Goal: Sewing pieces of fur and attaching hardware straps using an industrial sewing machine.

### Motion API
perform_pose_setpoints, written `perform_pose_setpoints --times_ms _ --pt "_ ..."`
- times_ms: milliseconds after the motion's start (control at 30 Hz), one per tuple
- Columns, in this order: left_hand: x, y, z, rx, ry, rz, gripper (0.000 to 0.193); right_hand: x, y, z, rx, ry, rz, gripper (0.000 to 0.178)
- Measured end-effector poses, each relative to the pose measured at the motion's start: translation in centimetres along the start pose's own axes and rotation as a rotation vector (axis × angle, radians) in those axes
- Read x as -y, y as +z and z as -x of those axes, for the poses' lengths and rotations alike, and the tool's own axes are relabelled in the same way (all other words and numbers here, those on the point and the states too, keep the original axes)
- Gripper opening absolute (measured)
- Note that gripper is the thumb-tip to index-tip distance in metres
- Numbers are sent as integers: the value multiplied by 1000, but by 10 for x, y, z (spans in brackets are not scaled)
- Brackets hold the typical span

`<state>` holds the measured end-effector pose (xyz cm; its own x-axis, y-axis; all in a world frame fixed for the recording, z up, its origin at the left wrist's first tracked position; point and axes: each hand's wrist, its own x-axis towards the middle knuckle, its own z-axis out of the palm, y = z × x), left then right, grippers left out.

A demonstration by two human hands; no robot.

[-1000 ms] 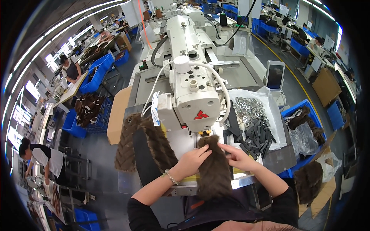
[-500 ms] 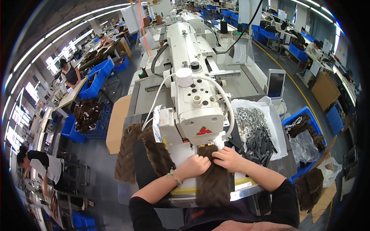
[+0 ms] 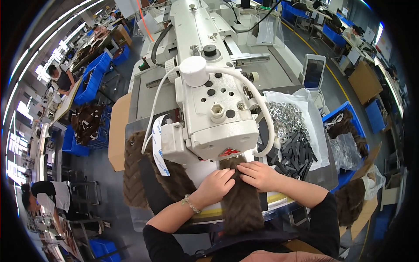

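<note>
A long brown fur strip (image 3: 242,209) runs from under the sewing machine's head (image 3: 218,126) toward my body and hangs over the table's front edge. My left hand (image 3: 217,185), with a beaded bracelet at its wrist, pinches the strip's left edge close to the machine. Opposite it, my right hand (image 3: 258,176) grips the right edge, fingertips on the fur. The strip's far end and the needle are hidden beneath the head. Left of the machine lie more brown fur pieces (image 3: 135,174) and a black strip (image 3: 153,185).
Right of the machine, metal rings (image 3: 286,120) and black strap pieces (image 3: 294,157) lie on a white sheet. A small screen (image 3: 313,72) stands behind them. Blue bins (image 3: 349,174) and cardboard flank the table. Other people work at benches on the left.
My view has moved closer over the machine, which looks larger. Both hands stay at the fur strip; my left fingers have straightened somewhat along its edge, and its far end is less visible.
</note>
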<state>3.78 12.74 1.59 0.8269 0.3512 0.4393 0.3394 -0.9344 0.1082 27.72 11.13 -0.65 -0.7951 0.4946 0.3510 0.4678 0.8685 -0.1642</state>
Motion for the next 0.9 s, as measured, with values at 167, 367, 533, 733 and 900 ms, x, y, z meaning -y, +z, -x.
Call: perform_pose_setpoints --times_ms 167,367,533,733,900 --pt "1 -3 -3 58 -123 104 18 4 -10 -3 -37 66 1 45" --pt "1 0 15 115 26 142 21 -4 -10 -1 -91 96 -51 42" --pt "-3 -3 14 186 73 120 20 -6 -2 2 -118 -161 -47 39" --pt "-5 -3 -3 78 -135 -30 30 -6 -3 4 -79 -136 -135 37" --pt "-1 7 5 96 -97 -79 28 -1 -10 -8 -151 -1 -198 41"
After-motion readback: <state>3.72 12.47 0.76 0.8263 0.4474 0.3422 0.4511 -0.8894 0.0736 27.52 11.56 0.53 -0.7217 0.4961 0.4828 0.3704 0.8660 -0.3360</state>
